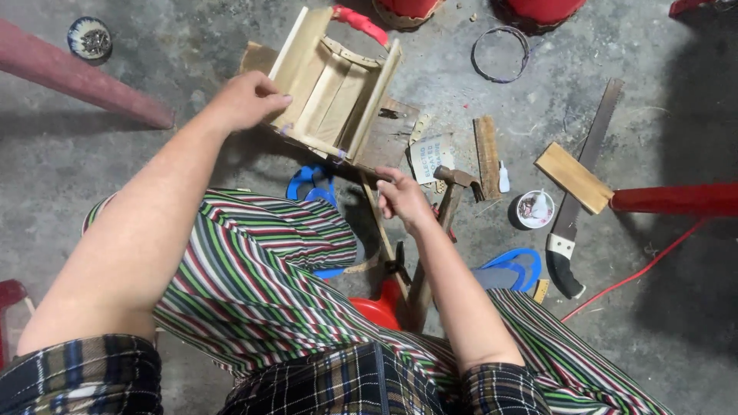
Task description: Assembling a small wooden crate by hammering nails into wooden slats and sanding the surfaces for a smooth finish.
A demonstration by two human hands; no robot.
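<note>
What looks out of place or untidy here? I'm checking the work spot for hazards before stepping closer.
A hand saw lies loose on the concrete floor with a wood block resting across its blade. A hammer leans by the right hand. The left hand steadies a tilted wooden frame.

Wooden frame point(336, 88): pale bare slats, matt, showing smooth. Hammer point(448, 201): wooden handle, dull metal head. Saw point(582, 178): dark matt blade, glossy black-and-white plastic grip. Floor point(669, 323): rough concrete, looking dusty. Trousers point(261, 277): striped cloth.
</note>
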